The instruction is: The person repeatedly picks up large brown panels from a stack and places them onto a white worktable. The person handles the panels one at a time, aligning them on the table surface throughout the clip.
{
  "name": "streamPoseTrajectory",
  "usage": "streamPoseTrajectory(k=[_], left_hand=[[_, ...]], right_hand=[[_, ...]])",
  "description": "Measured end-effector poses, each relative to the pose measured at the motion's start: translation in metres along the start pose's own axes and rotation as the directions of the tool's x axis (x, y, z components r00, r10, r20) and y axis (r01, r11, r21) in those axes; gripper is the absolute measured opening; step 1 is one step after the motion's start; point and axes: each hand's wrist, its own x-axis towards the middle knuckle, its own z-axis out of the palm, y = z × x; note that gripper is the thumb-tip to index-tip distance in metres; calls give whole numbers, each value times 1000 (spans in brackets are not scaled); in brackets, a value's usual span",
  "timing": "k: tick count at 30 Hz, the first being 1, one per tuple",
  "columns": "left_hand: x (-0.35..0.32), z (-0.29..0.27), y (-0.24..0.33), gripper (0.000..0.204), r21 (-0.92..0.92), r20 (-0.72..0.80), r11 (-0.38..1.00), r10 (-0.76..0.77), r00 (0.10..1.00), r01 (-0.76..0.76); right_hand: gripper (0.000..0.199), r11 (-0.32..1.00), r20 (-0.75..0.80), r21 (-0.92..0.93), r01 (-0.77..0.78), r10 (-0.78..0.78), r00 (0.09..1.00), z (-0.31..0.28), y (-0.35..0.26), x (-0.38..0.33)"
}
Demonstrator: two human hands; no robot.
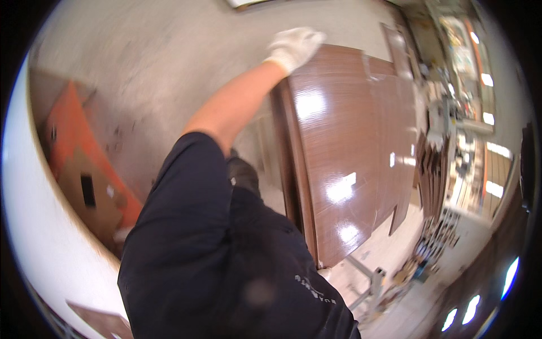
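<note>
A large glossy brown wood-grain panel with small white labels fills the middle right of the head view. My left hand, in a white knit glove, is closed at the panel's top left corner, with my bare forearm reaching up to it. At the lower corner of the panel, a small whitish patch that looks like my gloved right hand shows; its fingers are hidden. The panel's near edge looks thick and stepped, so more than one board may lie together there.
More brown boards stand to the right, with cluttered shelving beyond. A grey metal frame is at the lower right. On the left are an orange and brown cardboard-like piece and a white curved-looking surface. Concrete floor extends behind.
</note>
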Motion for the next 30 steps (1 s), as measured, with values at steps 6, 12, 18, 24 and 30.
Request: streamPoseTrajectory(k=[6, 12, 18, 24, 30], left_hand=[[2, 12, -24, 22, 348, -281, 860, 475, 834, -373], [11, 8, -38, 28, 45, -58, 985, 171, 984, -168], [-12, -19, 39, 38, -152, 10, 978, 146, 989, -143], [-124, 57, 162, 29, -398, 324, 543, 837, 441, -740], [-308, 100, 276, 27, -822, 217, 160, 975, -39, -546]], right_hand=[[27, 885, -253, -350, 306, -404, 879, 18, 14, -31], [42, 902, -380, -410, 138, -307, 873, 31, -13, -66], [52, 780, -367, -588, 215, -493, 789, 20, -3, -136], [62, 797, -429, -604, 1, -326, 843, -63, 63, -254], [56, 859, -852, -406, -313, -231, 471, -217, 166, -336]])
